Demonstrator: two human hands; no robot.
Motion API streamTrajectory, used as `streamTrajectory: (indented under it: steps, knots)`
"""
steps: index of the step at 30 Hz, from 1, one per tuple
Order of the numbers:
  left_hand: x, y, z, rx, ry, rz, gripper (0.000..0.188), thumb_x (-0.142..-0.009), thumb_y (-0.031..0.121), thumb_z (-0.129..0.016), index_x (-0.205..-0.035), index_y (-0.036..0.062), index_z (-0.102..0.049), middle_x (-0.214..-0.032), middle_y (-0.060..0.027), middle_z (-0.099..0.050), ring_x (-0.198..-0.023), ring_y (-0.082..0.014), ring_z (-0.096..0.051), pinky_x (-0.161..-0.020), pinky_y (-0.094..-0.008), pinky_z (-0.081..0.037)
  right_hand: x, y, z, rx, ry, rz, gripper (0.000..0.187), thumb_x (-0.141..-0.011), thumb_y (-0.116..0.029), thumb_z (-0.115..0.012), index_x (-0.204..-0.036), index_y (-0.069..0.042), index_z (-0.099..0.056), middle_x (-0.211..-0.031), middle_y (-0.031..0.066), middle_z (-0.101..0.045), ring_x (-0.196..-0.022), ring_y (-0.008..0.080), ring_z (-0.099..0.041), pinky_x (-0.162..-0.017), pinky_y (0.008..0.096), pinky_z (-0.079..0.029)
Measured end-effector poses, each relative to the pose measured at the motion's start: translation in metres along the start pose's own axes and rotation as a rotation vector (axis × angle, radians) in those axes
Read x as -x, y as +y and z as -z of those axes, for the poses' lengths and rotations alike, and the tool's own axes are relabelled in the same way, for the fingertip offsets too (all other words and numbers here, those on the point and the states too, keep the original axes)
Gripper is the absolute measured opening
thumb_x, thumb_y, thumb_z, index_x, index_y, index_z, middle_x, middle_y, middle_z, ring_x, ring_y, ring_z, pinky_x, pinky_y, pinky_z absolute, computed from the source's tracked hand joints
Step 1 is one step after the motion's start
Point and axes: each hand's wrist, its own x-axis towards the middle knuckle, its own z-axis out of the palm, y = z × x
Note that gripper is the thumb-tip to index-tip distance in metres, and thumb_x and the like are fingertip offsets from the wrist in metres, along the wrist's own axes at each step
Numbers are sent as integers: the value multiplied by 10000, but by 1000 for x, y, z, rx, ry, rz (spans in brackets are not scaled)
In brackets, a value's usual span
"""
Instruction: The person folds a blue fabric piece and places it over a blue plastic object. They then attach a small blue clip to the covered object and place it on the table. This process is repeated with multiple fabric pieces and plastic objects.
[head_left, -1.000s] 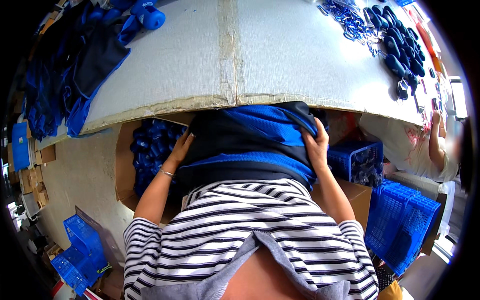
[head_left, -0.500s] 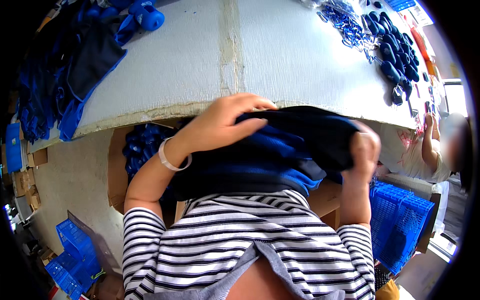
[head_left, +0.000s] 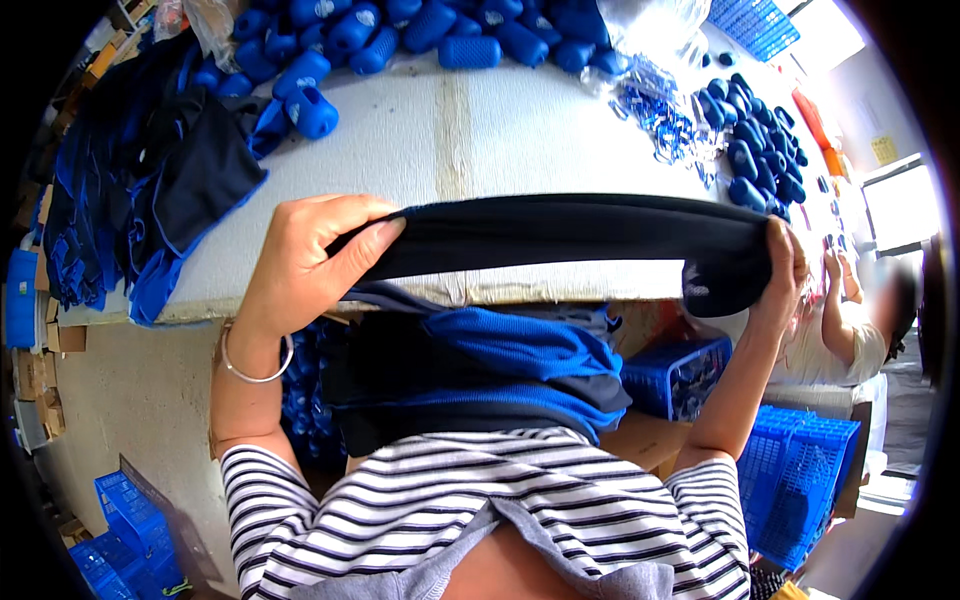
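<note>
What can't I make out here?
In the head view:
Black cloth strip: its far side, hidden by its near side.
Cloth pile on the lap: lower layers, under upper folds.
Top-right blue basket: cut off by the top edge.
Co-worker's hands: too small to tell what, if anything, they hold.

Head-worn fisheye view, looking downward, close range

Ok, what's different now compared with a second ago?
The left hand and right hand moved up from the sides of the cloth pile and now hold a black cloth strip stretched between them. The pile stays against the striped shirt, and the dark cloths stay left on the white table.
</note>
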Motion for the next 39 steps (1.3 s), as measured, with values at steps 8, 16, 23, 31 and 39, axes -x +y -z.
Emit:
streamTrajectory:
  steps: [8,16,23,31,39]
  knots:
    - [-40,24,64,-103,-608,264,143,-716,109,-590,-713,-9,-509,-528,-100,-381,-467,-168,-341,-458,-282,-324,-43,-20,-21,434,-271,344,183,-840,-136,-624,-811,45,-626,-662,5,-546,-625,50,-458,-546,202,-357]
    - [12,-27,72,-96,-550,387,244,-674,138,-676,-851,-5,-588,-733,-202,-601,-704,-357,-597,-597,-356,-460,-56,64,1,624,-218,206,105,-785,-78,-633,-758,24,-637,-654,141,-597,-590,184,-589,-550,303,-448]
    - [26,-51,22,-388,-533,311,343,-724,331,-679,-873,30,-609,-843,-154,-623,-811,-323,-590,-754,-398,-447,-41,65,-34,766,-472,254,144,-796,-177,-594,-845,-68,-673,-750,121,-601,-738,295,-583,-664,363,-457]
    - [-8,38,38,-129,261,-217,167,-790,213,-644,-698,116,-543,-714,-18,-589,-691,-171,-580,-958,-465,-341,-9,75,-49,725,-524,169,148,-795,-133,-589,-884,-32,-649,-796,152,-609,-760,321,-589,-681,361,-458]
    - [-31,79,94,-246,-58,-487,325,-804,474,-536,-678,177,-494,-761,-17,-520,-748,-195,-498,-947,-593,-303,18,78,-57,618,-563,111,161,-777,-74,-602,-910,9,-639,-790,148,-619,-706,271,-612,-660,307,-462]
